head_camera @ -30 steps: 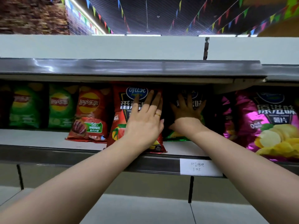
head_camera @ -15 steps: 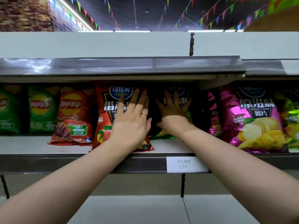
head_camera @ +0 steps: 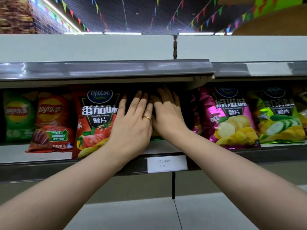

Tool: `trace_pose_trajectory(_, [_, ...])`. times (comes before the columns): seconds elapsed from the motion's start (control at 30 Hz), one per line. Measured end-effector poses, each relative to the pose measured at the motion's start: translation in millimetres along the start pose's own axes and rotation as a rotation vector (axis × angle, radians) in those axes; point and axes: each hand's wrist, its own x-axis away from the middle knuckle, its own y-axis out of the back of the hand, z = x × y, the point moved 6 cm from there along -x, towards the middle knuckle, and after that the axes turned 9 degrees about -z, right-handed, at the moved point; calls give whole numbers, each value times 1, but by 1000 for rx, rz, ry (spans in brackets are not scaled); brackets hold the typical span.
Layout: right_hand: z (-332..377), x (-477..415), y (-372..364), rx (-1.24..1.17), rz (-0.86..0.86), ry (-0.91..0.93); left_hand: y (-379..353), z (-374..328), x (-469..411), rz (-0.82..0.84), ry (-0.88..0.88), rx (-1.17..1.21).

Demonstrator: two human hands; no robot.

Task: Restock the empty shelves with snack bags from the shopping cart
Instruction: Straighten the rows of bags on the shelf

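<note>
Both hands lie side by side and flat on a dark snack bag [head_camera: 186, 112] that stands on the shelf [head_camera: 41, 155] between a red tomato-flavour crisp bag [head_camera: 96, 120] and a magenta crisp bag [head_camera: 229, 115]. The left hand [head_camera: 132, 125], with a gold ring [head_camera: 147, 118] on one finger, presses on the bag with straight fingers pointing up and inward. The right hand [head_camera: 167, 115] does the same just beside it, and the two touch along their inner edges. Neither hand curls round anything. The dark bag appears to stand upright with its long axis vertical and its front facing outward. The hands and the shadow of the upper shelf [head_camera: 99, 70] cover most of it, so its print cannot be read and its top edge is lost in the dark. Only a green strip shows at its base between the wrists. Left of the red bag stand a red Lay's bag [head_camera: 51, 122] and a green Lay's bag [head_camera: 18, 115], the latter cut by the frame edge. A yellow-green cucumber bag [head_camera: 279, 117] stands at far right. A white price label [head_camera: 167, 163] on the shelf rail carries handwriting too faint to read.
</note>
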Motion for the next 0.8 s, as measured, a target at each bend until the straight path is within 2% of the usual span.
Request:
trace_pose_trajectory(0.1, [-26, 13, 34, -33, -209, 11, 10, -32, -13, -70, 10, 80])
trace_pose_trajectory(0.17, [-47, 22, 53, -142, -352, 42, 16, -55, -23, -101, 50, 130])
trace_pose_trajectory(0.33, [-114, 53, 91, -199, -457, 131, 22, -125, -43, -102, 85, 208])
trace_pose_trajectory(0.47, [-160, 67, 97, -89, -344, 41, 13, -160, -53, 14, 167, 225])
trace_pose_trajectory(0.57, [-182, 69, 88, -118, -95, -108, 1, -172, -57, 178, 354, 282])
trace_pose_trajectory(0.67, [-199, 73, 76, -327, 77, -278, -19, -177, -52, 371, 602, 480])
trace_pose_trajectory(0.73, [-203, 74, 68, -509, 159, -372, -28, -178, -48, 447, 764, 600])
trace_pose_trajectory(0.8, [-203, 77, 63, -573, 206, -398, -36, -178, -43, 503, 871, 691])
